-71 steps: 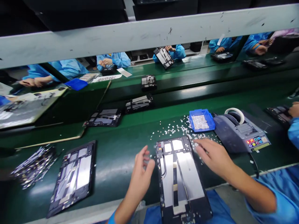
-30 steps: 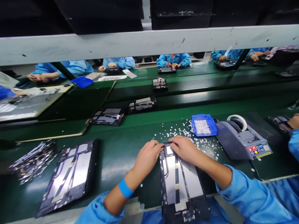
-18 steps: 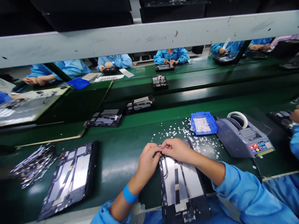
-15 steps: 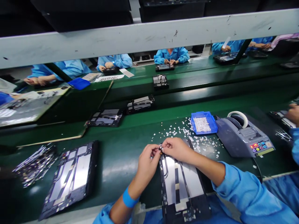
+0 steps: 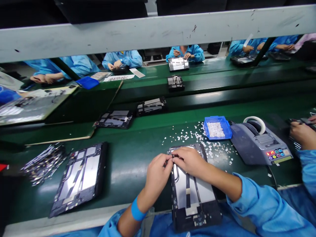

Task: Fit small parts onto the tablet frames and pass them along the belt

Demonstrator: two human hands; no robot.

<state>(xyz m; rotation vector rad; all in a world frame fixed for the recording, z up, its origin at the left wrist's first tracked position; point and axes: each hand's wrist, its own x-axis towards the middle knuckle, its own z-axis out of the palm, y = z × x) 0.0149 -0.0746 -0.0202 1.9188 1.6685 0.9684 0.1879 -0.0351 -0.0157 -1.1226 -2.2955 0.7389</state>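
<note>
Both hands meet at the far left corner of the open tablet chassis (image 5: pixel 191 189): the left hand (image 5: pixel 156 172) and the right hand (image 5: pixel 189 161) pinch fingertip to fingertip around something too small to make out. That chassis lies on the green table (image 5: pixel 128 154) with its long axis running away from the person, its near end overhanging the edge. Loose white bits (image 5: pixel 197 136) lie just beyond it.

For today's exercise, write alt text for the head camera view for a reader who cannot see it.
Two bare hands, left hand and right hand, meet at the top corner of an opened tablet frame on a green belt. Beside it: white chips, blue tray, tape dispenser.
</note>
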